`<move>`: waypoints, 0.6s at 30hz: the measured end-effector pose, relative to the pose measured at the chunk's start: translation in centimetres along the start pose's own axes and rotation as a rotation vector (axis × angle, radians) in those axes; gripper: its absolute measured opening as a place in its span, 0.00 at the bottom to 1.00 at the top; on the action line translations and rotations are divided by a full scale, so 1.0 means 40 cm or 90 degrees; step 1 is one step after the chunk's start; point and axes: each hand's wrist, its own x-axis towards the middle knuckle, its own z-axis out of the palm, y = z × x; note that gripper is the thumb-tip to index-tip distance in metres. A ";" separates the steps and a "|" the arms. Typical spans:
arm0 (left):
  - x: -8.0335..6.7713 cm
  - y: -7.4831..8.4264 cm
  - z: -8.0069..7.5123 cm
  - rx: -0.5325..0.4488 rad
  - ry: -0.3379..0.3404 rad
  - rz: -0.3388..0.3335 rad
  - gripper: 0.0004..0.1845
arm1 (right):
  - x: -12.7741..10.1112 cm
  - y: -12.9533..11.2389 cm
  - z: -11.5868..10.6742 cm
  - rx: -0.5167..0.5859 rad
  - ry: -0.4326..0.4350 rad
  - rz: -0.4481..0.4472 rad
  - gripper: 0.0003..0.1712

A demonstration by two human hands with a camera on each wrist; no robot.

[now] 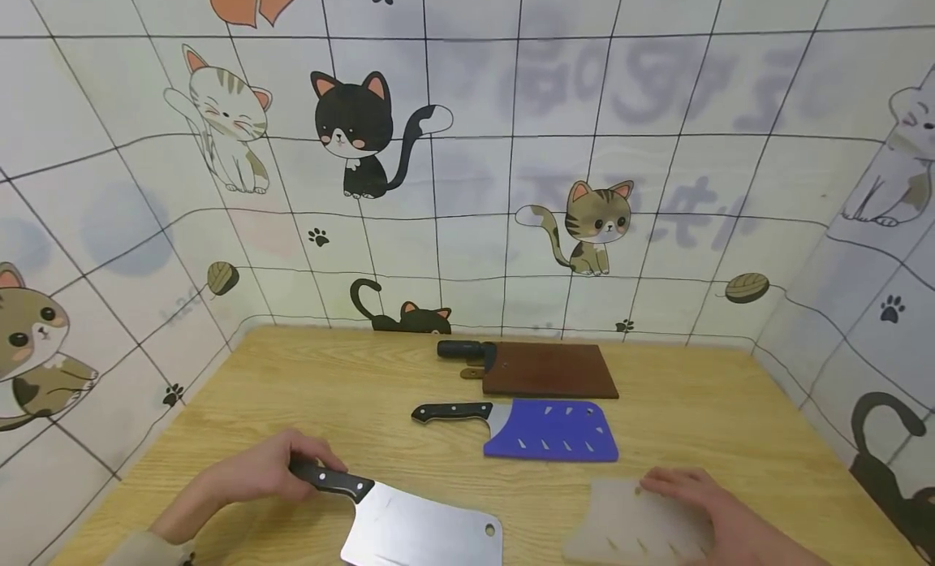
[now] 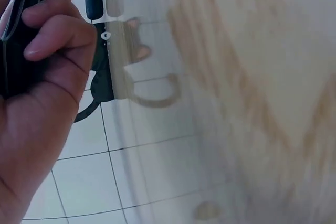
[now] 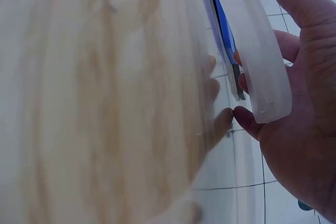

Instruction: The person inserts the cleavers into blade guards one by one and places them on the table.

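Note:
My left hand (image 1: 295, 467) grips the black riveted handle (image 1: 338, 478) of a cleaver. Its broad, bare steel blade (image 1: 427, 527) lies low over the table, with a hole near the far corner. In the left wrist view the fingers (image 2: 63, 35) curl round that handle. My right hand (image 1: 701, 509) holds a translucent white blade cover (image 1: 621, 521) with small slots along its lower side. The right wrist view shows the cover (image 3: 268, 72) between the thumb and fingers of my right hand (image 3: 304, 108). Cleaver and cover are apart.
Behind them lies a second cleaver in a blue blade cover (image 1: 551, 430), black handle to the left. Farther back is a knife with a brown cover (image 1: 551, 371) and a black handle. The light wooden table (image 1: 329, 387) meets walls printed with cartoon cats.

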 end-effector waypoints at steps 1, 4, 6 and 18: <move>0.001 0.001 0.000 -0.009 0.004 0.005 0.19 | 0.004 -0.005 -0.002 0.001 -0.005 0.008 0.44; 0.006 0.002 -0.002 -0.040 0.009 0.018 0.18 | 0.020 -0.030 -0.017 0.036 -0.039 0.051 0.47; 0.006 0.004 -0.006 -0.060 0.014 0.014 0.18 | 0.031 -0.043 -0.022 0.046 -0.054 0.073 0.50; 0.046 0.029 -0.002 -0.037 0.181 -0.072 0.21 | 0.087 -0.079 -0.024 -0.078 0.127 -0.115 0.52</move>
